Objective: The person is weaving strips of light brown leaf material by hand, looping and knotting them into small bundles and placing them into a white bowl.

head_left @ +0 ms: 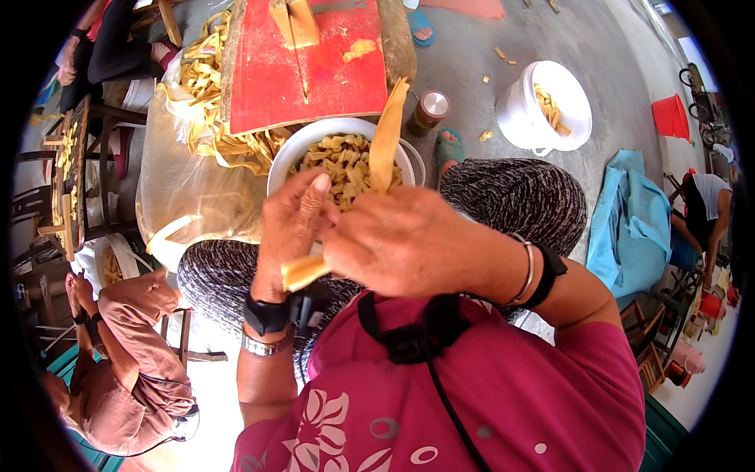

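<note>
A flat, yellow-tan pliable strip (pixel 385 145) is between my hands in front of my lap. My right hand (pixel 417 240) is closed on it; one long end rises above the fist and a short end sticks out below, toward my left wrist. My left hand (pixel 295 216) meets the right one, thumb raised and fingers bent inward at the strip; the spot where the fingertips meet is partly hidden. Just beyond the hands stands a white bowl (pixel 281 161) filled with short, folded or knotted tan pieces (pixel 338 157).
A red-topped board (pixel 267 71) lies beyond the bowl, with loose long strips (pixel 204 79) at its left. A lidded jar (pixel 429 110) and white bucket (pixel 507 110) stand right. Blue cloth (pixel 625 224) lies nearby. Another person (pixel 130 370) sits at left.
</note>
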A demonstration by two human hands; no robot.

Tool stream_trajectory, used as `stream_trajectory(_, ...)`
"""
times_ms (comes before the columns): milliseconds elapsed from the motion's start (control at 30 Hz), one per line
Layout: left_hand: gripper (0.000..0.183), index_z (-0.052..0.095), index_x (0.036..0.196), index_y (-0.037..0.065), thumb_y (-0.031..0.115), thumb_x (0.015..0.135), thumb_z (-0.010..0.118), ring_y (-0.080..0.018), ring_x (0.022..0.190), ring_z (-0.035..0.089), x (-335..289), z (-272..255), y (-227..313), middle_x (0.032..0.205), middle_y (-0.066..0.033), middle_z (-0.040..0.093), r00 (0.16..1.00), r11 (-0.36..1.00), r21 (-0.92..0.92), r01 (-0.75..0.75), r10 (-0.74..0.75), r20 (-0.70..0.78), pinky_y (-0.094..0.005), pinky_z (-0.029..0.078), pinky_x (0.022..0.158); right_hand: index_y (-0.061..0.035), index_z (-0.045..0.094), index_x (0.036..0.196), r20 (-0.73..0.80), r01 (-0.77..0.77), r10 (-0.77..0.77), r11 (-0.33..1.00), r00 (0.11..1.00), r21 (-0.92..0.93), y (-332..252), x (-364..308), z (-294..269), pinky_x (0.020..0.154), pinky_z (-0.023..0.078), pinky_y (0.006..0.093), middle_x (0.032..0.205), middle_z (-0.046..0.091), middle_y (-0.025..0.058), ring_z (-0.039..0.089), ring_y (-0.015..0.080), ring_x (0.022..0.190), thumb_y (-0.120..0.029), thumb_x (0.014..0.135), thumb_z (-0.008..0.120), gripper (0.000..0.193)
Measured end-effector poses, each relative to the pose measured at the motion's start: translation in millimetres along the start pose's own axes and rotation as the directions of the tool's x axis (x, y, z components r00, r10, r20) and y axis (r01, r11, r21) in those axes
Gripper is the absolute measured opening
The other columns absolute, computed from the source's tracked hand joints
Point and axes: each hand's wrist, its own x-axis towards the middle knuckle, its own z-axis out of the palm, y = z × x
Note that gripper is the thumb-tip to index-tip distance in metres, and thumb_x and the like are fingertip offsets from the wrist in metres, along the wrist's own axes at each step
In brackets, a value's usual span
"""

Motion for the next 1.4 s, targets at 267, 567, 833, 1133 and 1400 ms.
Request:
stream_trajectory(267,0.044,0.056,0.108,-0.002,0.039,0.097,0.042,-0.0191,0.081,0.059,-32.6,33.6,7.9,0.085,-0.0108,0.061,0.956,0.775,-0.575,0.262,-0.127,0.264,-0.0314,0.049,0.075,-0.0048,0.052,0.079,0.075,-0.113,0.085,0.769,0.994,0.629,-35.6,-19.9,38.3,0.049,0.041,0.0310,0.066,0.053,0.0048,0.055,0.0232,0.059,-0.018,0.083,0.058,0.015)
stream_trajectory(567,0.031,0.043,0.072,0.010,0.029,0.096,0.041,-0.0164,0.066,0.040,-40.3,19.9,-6.6,0.061,0.0003,0.038,0.962,0.371,-0.915,0.157,0.154,0.227,-0.0308,0.040,0.075,0.0031,0.056,0.107,0.150,-0.321,0.655,0.150,0.741,0.935,-34.8,-32.4,19.4,0.064,0.047,0.0235,0.085,0.060,0.0056,0.057,0.0084,0.074,-0.017,0.097,0.045,0.025)
stream_trajectory(833,0.028,0.051,0.086,0.003,0.029,0.095,0.043,-0.0160,0.070,0.047,-63.3,23.3,2.1,0.069,-0.0019,0.047,0.991,0.590,-0.805,0.051,0.070,0.114,-0.0333,0.044,0.074,0.0004,0.062,0.096,-0.349,-0.122,0.263,0.918,0.899,0.377,-27.6,-10.5,17.3,0.076,0.052,0.0331,0.108,0.063,0.0156,0.064,0.0298,0.091,-0.009,0.084,0.057,0.016)
stream_trajectory(1133,0.007,0.054,0.092,0.003,0.005,0.086,0.058,-0.0145,0.082,0.056,-77.3,2.1,5.5,0.089,-0.0052,0.057,0.944,0.834,-0.548,-0.063,0.227,0.238,-0.0300,0.046,0.076,-0.0047,0.056,0.086,-0.160,-0.370,0.460,0.841,0.874,0.396,-33.6,-12.3,31.2,0.055,0.046,0.0404,0.080,0.062,0.0118,0.060,0.0300,0.066,-0.018,0.082,0.057,0.013)
stream_trajectory(1400,0.006,0.055,0.094,0.001,0.000,0.089,0.055,-0.0148,0.092,0.059,-72.6,8.6,3.8,0.119,-0.0136,0.053,0.633,0.512,0.575,-0.639,0.774,0.014,-0.0267,0.050,0.077,0.0020,0.054,0.066,0.216,-0.454,0.564,0.324,0.797,0.830,-29.0,-18.2,42.5,0.051,0.040,0.0342,0.055,0.053,0.0127,0.052,0.0227,0.050,-0.019,0.087,0.043,0.032)
